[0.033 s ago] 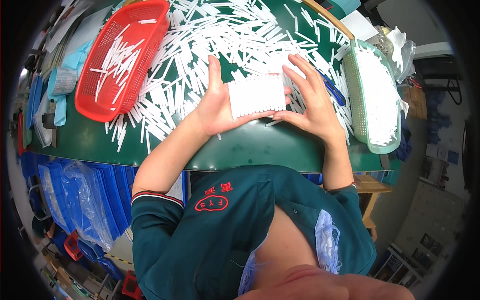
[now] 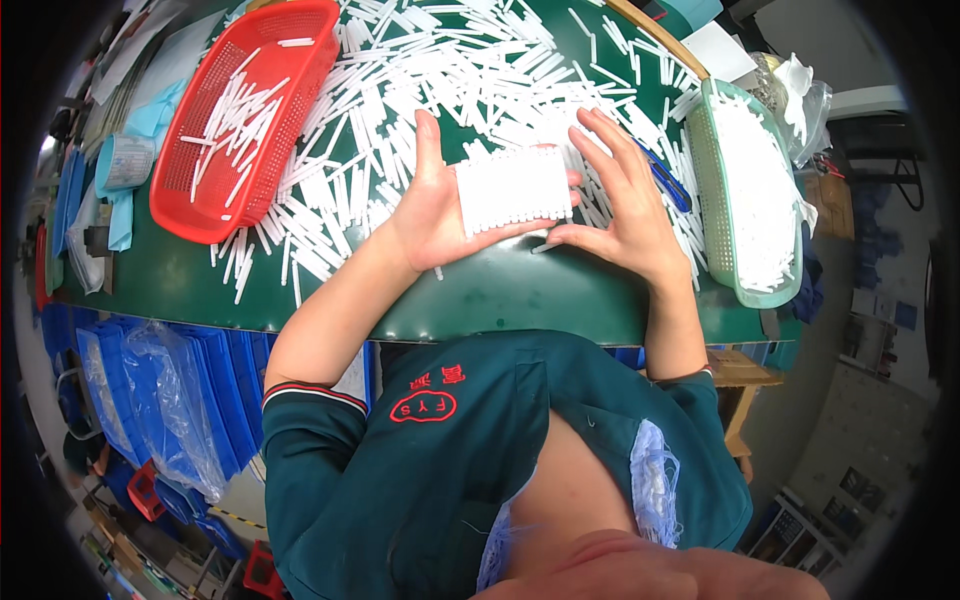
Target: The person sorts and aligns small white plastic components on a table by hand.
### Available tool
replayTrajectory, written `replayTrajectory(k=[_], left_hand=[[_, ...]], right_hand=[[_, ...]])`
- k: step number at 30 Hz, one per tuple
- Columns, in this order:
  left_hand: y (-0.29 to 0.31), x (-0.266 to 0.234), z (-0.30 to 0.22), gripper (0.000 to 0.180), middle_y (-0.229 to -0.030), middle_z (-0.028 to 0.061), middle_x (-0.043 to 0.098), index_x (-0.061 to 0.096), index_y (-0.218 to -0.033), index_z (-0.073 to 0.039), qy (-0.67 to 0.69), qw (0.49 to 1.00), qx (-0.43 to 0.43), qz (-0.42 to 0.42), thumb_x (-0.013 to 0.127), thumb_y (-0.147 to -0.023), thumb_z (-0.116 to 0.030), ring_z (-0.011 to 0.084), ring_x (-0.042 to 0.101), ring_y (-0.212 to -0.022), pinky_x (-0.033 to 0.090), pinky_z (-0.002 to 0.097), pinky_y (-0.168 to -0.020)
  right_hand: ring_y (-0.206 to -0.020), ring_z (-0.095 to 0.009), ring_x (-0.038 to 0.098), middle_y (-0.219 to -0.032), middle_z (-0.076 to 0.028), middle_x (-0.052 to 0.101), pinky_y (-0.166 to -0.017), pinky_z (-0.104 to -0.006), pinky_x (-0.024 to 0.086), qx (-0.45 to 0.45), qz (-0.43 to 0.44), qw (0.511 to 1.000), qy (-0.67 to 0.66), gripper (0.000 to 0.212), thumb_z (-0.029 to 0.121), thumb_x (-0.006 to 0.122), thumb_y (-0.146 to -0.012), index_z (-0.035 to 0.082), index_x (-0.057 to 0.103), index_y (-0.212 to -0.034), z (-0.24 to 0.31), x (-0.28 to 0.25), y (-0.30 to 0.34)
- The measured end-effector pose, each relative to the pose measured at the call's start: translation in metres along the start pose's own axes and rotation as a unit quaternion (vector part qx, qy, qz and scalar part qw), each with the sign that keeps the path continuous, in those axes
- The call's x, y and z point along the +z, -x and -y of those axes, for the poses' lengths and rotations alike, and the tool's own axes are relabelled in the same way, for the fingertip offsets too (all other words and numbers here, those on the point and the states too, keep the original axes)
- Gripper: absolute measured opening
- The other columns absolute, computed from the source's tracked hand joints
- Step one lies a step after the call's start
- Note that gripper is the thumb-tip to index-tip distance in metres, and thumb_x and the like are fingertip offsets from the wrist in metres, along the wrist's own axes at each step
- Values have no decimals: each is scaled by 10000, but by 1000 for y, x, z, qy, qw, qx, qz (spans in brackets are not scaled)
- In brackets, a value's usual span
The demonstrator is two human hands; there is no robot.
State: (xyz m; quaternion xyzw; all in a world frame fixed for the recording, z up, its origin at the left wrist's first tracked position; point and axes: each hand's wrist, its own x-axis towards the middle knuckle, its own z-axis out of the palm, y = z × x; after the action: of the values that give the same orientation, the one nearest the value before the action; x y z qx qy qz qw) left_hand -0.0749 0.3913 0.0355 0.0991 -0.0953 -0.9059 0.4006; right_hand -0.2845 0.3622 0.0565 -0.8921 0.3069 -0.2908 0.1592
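On the upturned palm of my left hand (image 2: pixel 428 215) lies a flat row of white sticks (image 2: pixel 514 192), set side by side in an even block. The thumb of that hand stands up, apart from the sticks, and its fingers run beneath them. Just right of the row is my right hand (image 2: pixel 625 210), its fingers and thumb spread with nothing seen between them. A single loose white stick lies near that thumb. Beyond both hands, many loose white sticks (image 2: pixel 440 75) are heaped across the green table (image 2: pixel 470 300).
At the left a red perforated basket (image 2: pixel 180 190) holds some white sticks. A pale green basket (image 2: pixel 715 180) full of them stands at the right. By the right hand lies a blue-handled tool (image 2: pixel 670 185). Blue bins (image 2: pixel 205 385) sit below the table's left front edge.
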Motion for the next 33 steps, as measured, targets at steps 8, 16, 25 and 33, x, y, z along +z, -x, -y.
replayTrajectory(k=[8, 16, 25, 33], left_hand=[[2, 3, -2, 1153, -1380, 213, 322, 235, -1372, 16, 17, 997, 34, -66, 194, -637, -871, 379, 321, -1273, 243, 489, -1054], [0, 1, -4, 1108, -1412, 256, 219, 166, -1387, 19, 7, 992, 111, -51, 263, -686, -835, 404, 240, -1303, 196, 474, -1083], [-1, 3, 3, 1118, -1404, 255, 240, 145, -1389, 24, -24, 990, 129, -60, 254, -687, -838, 374, 268, -1300, 217, 437, -1081], [0, 8, 4, 1034, -1341, 206, 386, 254, -1362, 2, -20, 988, 129, -83, 197, -730, -815, 309, 374, -1252, 277, 398, -1050]], right_hand=[[-1216, -334, 394, -1305, -144, 428, -983, -429, 335, -57, 24, 997, 51, 668, 291, 779, -591, 68, 542, -1174, 1, -4, -3], [-644, -48, 467, -792, -14, 589, -586, -173, 370, 201, -78, 947, -239, 150, 97, 669, -779, 25, 629, -904, 0, 14, 12], [-693, -24, 505, -809, 5, 613, -633, -166, 390, 333, -20, 837, -433, 175, 116, 625, -837, -4, 620, -964, 10, 29, 10], [-717, -45, 519, -800, -5, 614, -661, -176, 400, 358, 8, 809, -466, 161, 120, 606, -851, -12, 623, -941, 10, 25, 8]])
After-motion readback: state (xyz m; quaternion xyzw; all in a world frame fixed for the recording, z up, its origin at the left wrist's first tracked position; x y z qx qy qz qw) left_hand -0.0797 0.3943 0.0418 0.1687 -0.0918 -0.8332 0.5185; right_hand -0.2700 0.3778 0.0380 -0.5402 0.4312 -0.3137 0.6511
